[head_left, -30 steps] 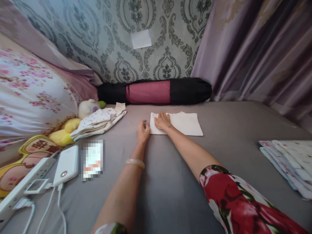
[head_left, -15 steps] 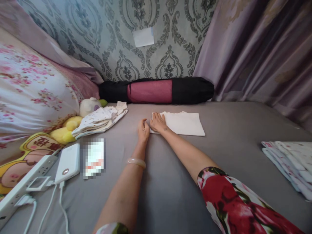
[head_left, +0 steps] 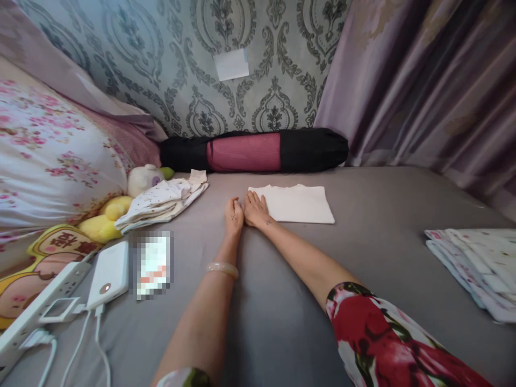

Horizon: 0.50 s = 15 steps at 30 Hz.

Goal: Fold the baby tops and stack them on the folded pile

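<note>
A white folded cloth [head_left: 300, 204] lies flat on the grey bed sheet, its long side running left to right. My right hand [head_left: 255, 208] is spread palm down over its left end, fingers pointing away from me, covering that corner. Close against the left of it, my left hand [head_left: 234, 216] rests on its side at the cloth's left edge, fingers loosely bent. Nothing shows in the left hand, though its palm side is hidden. A pale bangle [head_left: 222, 269] circles my left forearm.
Folded patterned clothes lie in a left pile [head_left: 163, 201] and a right pile [head_left: 475, 263]. At left are a power bank [head_left: 108, 271], a power strip [head_left: 44, 301], cables and plush toys [head_left: 107, 217]. A black and pink roll [head_left: 242, 152] lies along the wall.
The view has shifted slightly, so everything sits a little further left. My right hand has come a little nearer the cloth's left edge, beside my left hand. The cloth stays folded and flat.
</note>
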Motion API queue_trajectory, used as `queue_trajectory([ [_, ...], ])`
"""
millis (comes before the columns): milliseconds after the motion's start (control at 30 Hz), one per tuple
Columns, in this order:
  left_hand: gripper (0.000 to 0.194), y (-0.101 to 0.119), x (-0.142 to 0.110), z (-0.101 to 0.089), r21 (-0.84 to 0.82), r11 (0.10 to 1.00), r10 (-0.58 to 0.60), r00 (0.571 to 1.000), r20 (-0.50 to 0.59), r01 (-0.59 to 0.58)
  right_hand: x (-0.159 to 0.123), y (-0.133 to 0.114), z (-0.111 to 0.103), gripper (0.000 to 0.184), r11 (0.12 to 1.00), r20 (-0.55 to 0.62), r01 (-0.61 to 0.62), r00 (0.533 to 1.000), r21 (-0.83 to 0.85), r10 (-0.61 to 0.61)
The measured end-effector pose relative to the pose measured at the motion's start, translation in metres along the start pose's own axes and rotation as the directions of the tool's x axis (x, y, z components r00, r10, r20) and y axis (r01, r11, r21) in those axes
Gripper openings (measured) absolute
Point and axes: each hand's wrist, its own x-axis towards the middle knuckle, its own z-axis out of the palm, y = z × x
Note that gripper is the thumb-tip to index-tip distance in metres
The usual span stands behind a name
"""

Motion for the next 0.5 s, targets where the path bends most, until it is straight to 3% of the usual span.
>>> queue_trajectory([
  [167,0.038,0.002,-0.004,0.004,0.076,0.987,0.136,0.990,0.044,-0.140,-0.020,0.013,-0.011,0.057,0.998,-0.091,-0.054,0.994,0.019,0.055],
  [333,0.039,0.009,-0.015,0.005,0.271,0.878,0.340,0.912,0.229,-0.395,-0.050,0.039,-0.019,0.058,0.991,-0.054,-0.131,0.990,-0.006,0.131],
  [500,0.043,0.016,-0.023,0.004,0.408,0.778,0.318,0.860,0.400,-0.478,-0.058,0.049,-0.017,0.057,0.988,-0.027,-0.150,0.988,-0.030,0.149],
])
